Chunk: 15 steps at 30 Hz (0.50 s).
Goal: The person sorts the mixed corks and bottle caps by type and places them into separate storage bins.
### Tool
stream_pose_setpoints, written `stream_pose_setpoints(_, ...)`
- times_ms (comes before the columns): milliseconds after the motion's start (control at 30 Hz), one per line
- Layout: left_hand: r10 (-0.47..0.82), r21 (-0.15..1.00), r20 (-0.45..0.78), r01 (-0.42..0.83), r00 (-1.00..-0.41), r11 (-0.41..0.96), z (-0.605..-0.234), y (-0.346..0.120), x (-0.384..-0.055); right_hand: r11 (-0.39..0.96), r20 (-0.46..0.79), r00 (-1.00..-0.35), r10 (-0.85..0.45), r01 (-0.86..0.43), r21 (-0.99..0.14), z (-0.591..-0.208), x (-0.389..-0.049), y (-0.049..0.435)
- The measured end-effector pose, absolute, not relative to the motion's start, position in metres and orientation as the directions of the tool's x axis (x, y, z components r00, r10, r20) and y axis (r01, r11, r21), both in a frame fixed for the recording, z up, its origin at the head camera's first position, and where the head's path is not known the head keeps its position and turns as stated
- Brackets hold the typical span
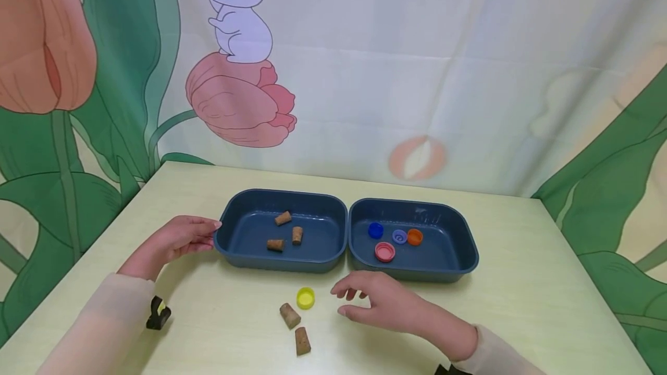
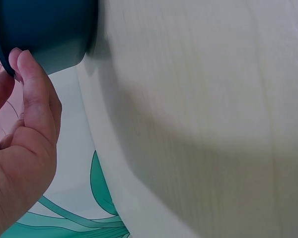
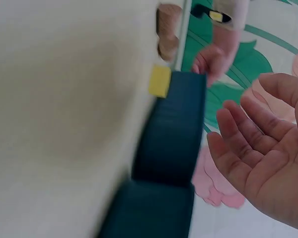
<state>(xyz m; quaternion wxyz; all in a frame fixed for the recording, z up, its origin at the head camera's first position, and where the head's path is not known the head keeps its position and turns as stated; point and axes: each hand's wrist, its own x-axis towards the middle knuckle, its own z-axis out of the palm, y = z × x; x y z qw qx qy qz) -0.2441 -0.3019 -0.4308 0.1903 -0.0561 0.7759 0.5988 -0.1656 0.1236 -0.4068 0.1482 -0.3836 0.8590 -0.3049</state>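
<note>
My left hand (image 1: 182,238) pinches the left end of a dark blue tray (image 1: 281,264) between thumb and fingers, at its rim. Three corks (image 1: 297,235) lie inside that tray. Over the table, in front of a second blue tray (image 1: 417,275), my right hand (image 1: 383,304) hovers with relaxed, spread fingers and nothing in them. A yellow bottle cap (image 1: 305,298) lies just left of its fingertips, with two loose corks (image 1: 290,316) nearer the front. The right tray holds a blue cap (image 1: 376,230), a purple cap (image 1: 399,236), an orange cap (image 1: 414,237) and a pink cap (image 1: 385,252).
Both trays stand end to end on a pale wooden table (image 1: 526,282). Behind the table hangs a curtain (image 1: 354,74) printed with flowers and a rabbit. A black wrist strap (image 1: 158,313) shows on the left sleeve.
</note>
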Motion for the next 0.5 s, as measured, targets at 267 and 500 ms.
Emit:
stream_pose_setpoints(267,0.151,0.912,-0.357,-0.309,-0.922,0.272,-0.434,-0.304,-0.244,0.526,-0.061,-0.615,-0.786,-0.614,-0.589,-0.426,-0.160,0.102)
stream_pose_setpoints(500,0.144,0.909,-0.361,-0.313,-0.921,0.275,-0.431,-0.303,-0.244,0.556,-0.116,-0.601,-0.791,-0.625,-0.549,-0.434,-0.157,0.088)
